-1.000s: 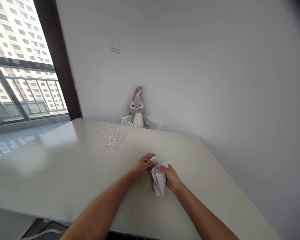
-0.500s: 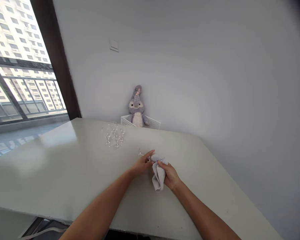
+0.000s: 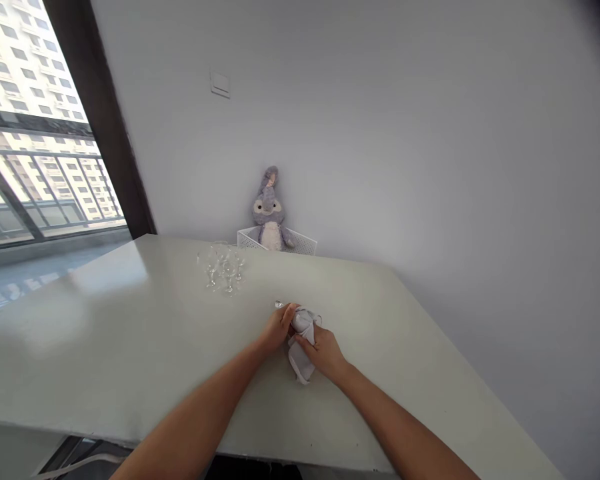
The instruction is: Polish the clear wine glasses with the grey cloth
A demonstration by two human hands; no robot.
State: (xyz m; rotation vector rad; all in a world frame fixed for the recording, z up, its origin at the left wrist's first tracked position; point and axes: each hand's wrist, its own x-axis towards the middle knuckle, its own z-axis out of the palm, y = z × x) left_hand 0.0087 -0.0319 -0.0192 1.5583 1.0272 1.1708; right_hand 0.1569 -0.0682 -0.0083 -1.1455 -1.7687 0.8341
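Over the table, my left hand (image 3: 279, 328) is closed around a stemmed wine glass (image 3: 279, 305) that lies tilted on its side. Part of its stem end pokes out beyond the fingers, and its clear rim shows near my right hand. A light grey cloth (image 3: 301, 363) wraps the bowl of the glass and hangs down below it. My right hand (image 3: 325, 350) pinches this cloth, thumb on top, against the bowl. The cloth and fingers hide much of the glass.
Several clear stemmed glasses (image 3: 225, 268) stand clustered on the pale table (image 3: 130, 347), ahead and to the left. Behind the far edge, a grey plush toy (image 3: 270, 217) sits in a white perforated basket (image 3: 305, 246) against the wall. A window is at the left.
Both hands have moved slightly left and closer together. The cloth now covers more of the bowl, and my right hand has turned around it. The view has shifted slightly.
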